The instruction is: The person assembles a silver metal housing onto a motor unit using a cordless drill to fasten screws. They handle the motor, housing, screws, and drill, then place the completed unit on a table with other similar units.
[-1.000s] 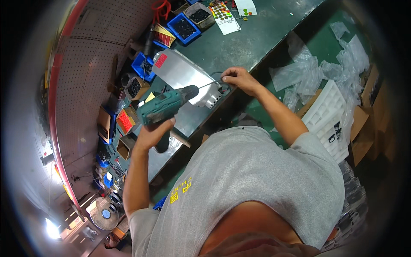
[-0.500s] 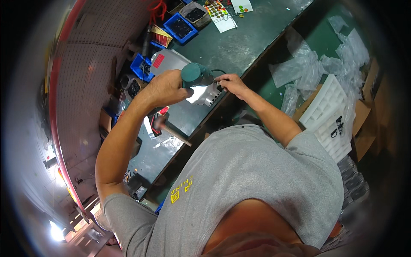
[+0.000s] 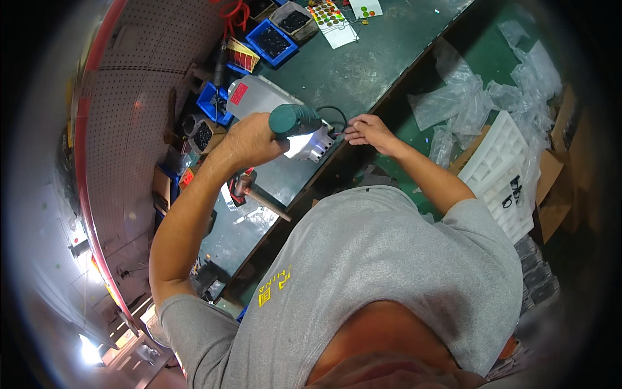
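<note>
My left hand (image 3: 254, 137) is wrapped round a green cordless drill (image 3: 289, 120), whose rounded end faces up. The drill's lamp throws a bright white patch onto a grey metal housing (image 3: 260, 97) with a red label, lying on the bench. The drill and my hand hide its tip and part of the housing. A black cable (image 3: 338, 111) loops out near the housing's slotted near end. Just right of that end, my right hand (image 3: 369, 134) is in the air over the bench edge, apart from the housing. Its fingers are loosely bent and apart, with nothing visible in them.
A hammer (image 3: 265, 202) lies on the green bench (image 3: 350, 68) left of my body. Blue bins (image 3: 272, 42) of small black parts line the back, beside a sticker sheet (image 3: 334, 24). Plastic bags (image 3: 453, 107) and a white foam tray (image 3: 495, 172) lie to the right.
My right hand has drawn back to the right, away from the housing's end, and its fingers have loosened. My left hand and the drill have shifted slightly down and left.
</note>
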Demonstrator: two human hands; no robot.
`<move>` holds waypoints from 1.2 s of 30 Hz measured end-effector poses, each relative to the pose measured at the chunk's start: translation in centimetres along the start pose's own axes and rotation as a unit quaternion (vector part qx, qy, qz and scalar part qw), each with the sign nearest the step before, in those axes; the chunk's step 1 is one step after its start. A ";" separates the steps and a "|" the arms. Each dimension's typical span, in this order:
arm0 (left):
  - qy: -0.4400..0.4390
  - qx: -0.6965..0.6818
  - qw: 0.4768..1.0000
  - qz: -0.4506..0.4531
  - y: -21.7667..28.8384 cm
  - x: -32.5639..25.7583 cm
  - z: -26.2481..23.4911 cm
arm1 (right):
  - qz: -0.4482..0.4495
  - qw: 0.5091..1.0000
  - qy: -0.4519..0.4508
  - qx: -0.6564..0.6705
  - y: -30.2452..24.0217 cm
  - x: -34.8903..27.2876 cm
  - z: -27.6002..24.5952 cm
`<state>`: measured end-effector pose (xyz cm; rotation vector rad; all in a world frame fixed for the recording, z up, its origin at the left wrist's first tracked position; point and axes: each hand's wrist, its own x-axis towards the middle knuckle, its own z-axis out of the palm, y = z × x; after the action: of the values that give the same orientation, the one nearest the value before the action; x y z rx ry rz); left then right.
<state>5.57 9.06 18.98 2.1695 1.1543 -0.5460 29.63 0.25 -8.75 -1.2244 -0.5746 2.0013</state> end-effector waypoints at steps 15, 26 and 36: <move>0.035 -0.074 0.995 -0.064 1.7 -1.2 1.2 | 0.010 0.996 0.018 0.091 -0.2 -0.4 -0.2; 0.234 -0.452 0.861 -0.008 -0.5 -7.6 7.8 | -0.063 0.966 -0.005 0.252 -5.3 0.7 2.7; 0.270 -0.650 0.702 -0.114 -4.1 -12.9 12.6 | -0.039 0.994 -0.067 0.081 -9.6 0.1 8.9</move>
<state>-5.71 -5.36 16.36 0.8824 1.4261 0.7502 24.95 6.54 1.75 -0.9615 -0.5048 2.0324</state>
